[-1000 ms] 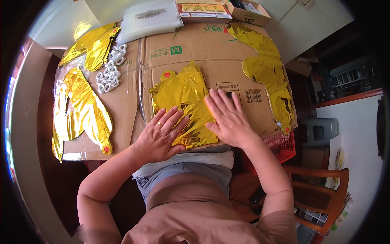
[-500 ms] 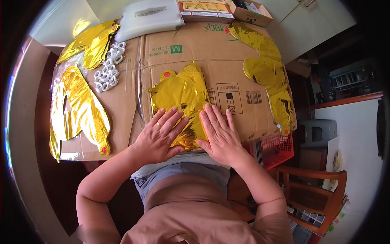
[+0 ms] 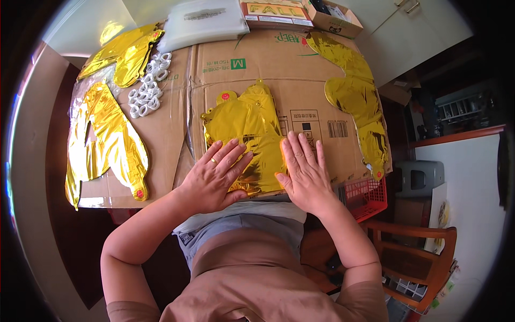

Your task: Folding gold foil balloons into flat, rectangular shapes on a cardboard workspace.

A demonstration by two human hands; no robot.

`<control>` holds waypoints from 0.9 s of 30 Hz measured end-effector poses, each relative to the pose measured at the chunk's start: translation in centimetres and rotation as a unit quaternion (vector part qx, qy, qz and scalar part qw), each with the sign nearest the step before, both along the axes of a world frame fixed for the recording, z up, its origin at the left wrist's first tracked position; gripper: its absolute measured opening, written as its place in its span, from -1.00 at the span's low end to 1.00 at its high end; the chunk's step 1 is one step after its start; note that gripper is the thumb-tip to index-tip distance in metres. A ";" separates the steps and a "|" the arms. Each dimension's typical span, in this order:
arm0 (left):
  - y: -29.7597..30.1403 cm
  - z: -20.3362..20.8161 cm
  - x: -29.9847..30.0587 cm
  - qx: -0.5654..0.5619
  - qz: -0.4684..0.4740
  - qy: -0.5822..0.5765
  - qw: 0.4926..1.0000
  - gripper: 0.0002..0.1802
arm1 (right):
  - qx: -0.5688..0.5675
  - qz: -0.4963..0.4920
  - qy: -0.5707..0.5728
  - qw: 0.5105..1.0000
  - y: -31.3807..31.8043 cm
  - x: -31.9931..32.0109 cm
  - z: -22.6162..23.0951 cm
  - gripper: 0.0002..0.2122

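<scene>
A deflated gold foil balloon (image 3: pixel 249 121) lies folded on the cardboard in front of me, its tab with a red dot at the far left corner. My left hand (image 3: pixel 215 174) rests flat across its near left part, fingers stretched out, a ring on one finger. Flat at the balloon's right edge lies my right hand (image 3: pixel 304 169), fingers extended and thumb apart. Neither hand grips anything. More gold foil balloons lie flat around: one at the left (image 3: pixel 107 142), one at the far left (image 3: pixel 131 59) and a curved one (image 3: pixel 354 96) along the right edge.
Flattened cardboard (image 3: pixel 171 139) covers the table. White ribbon coils (image 3: pixel 147 91) lie between the left balloons and the middle. Clear plastic bags (image 3: pixel 204 24), a printed box (image 3: pixel 276 13) and an open carton (image 3: pixel 335 21) line the back. A red basket (image 3: pixel 367 196) and wooden chair (image 3: pixel 413 231) stand right.
My right hand has slid to the right, away from the left hand, baring more of the balloon's near part, which looks flatter. My left hand has barely moved.
</scene>
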State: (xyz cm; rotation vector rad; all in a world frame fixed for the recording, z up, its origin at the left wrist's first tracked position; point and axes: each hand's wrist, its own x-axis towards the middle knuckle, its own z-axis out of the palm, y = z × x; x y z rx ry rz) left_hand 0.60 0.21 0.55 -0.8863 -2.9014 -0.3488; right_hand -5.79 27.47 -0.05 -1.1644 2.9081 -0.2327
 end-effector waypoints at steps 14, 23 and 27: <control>0.0 0.0 -0.1 -0.006 -0.001 -0.006 1.000 -0.11 | -0.040 0.051 0.043 0.997 -1.2 7.7 -2.5 -0.12; -0.1 -0.2 0.0 -0.003 -0.002 -0.005 1.000 -0.09 | -0.026 0.017 -0.022 0.999 1.4 6.0 -0.2 -0.19; -0.1 0.2 0.1 0.003 0.001 0.002 1.000 -0.12 | -0.081 0.046 -0.029 0.995 0.9 3.9 1.3 -0.25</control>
